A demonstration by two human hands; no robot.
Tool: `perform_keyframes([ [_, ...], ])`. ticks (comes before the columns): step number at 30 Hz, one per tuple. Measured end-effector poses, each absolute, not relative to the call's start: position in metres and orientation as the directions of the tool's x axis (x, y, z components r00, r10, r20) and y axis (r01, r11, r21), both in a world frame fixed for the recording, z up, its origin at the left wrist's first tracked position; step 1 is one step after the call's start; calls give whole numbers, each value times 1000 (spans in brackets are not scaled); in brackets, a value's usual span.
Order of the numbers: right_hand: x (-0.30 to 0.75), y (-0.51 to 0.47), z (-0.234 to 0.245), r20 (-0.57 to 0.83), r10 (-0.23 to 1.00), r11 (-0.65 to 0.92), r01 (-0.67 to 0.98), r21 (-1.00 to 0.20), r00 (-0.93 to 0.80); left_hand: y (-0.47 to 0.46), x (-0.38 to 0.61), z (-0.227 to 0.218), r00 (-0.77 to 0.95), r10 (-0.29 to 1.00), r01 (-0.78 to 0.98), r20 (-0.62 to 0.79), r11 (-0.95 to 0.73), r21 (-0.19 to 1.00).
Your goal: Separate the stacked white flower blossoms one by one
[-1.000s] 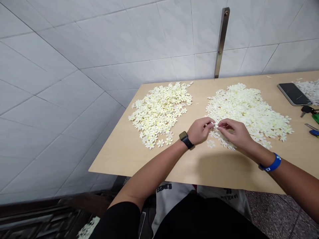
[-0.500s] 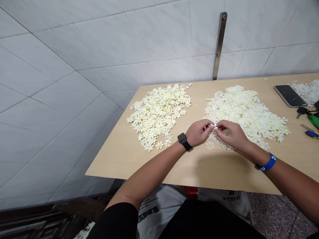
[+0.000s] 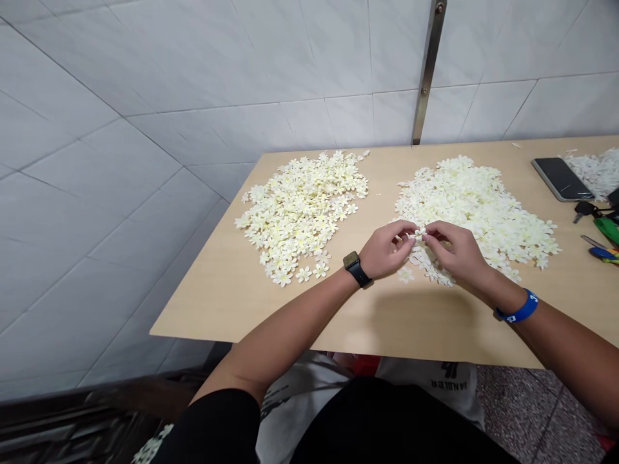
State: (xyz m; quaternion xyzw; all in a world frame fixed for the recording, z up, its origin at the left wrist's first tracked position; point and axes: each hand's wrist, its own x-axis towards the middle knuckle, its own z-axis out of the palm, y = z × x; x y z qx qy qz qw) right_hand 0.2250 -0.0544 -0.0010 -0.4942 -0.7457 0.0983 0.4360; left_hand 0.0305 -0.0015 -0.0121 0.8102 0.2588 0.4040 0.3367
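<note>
Head view: white flower sits pinched between left hand and right hand.

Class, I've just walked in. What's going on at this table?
A person is holding a small white flower at the fingertips of both hands, left hand and right hand, by the near edge of the right flower pile. A left flower pile lies apart from it on the table. A phone lies farther right.
</note>
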Motion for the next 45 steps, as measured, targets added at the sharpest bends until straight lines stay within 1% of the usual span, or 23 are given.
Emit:
perform_keyframes([
  [4,227,-55,0,524,845,459,651,-605,-108,-2,32,-15,510,717,133,475,-612,780],
  [7,228,-55,2,528,843,461,648,-607,-105,-1,32,-17,486,748,142,452,-577,804],
  [11,227,-56,2,527,845,456,641,-617,-93,1,31,-17,495,752,153,435,-568,809],
  [15,228,-56,1,494,866,430,618,-659,-76,1,29,-15,500,755,167,425,-565,808],
  [19,228,-56,0,457,886,422,554,-718,-83,2,27,-12,508,757,155,412,-550,820],
  [21,228,-57,0,444,891,421,533,-734,-92,1,26,-10,530,742,168,411,-567,807],
  [25,228,-58,3,440,883,455,531,-715,-163,-1,25,-5,548,719,229,428,-620,750],
  [30,227,-59,6,481,846,522,532,-666,-228,-2,26,-4,535,722,264,439,-636,725],
  [33,225,-59,5,499,842,516,575,-635,-204,-1,27,-6,524,725,240,448,-630,739],
  [37,225,-58,3,487,868,446,592,-672,-101,-1,29,-8,447,741,183,501,-624,760],
  [41,226,-58,0,475,878,409,589,-697,-48,-3,30,-6,454,673,177,584,-710,681],
  [45,225,-58,0,476,879,395,593,-701,-24,-3,29,-5,444,637,244,631,-763,599],
])
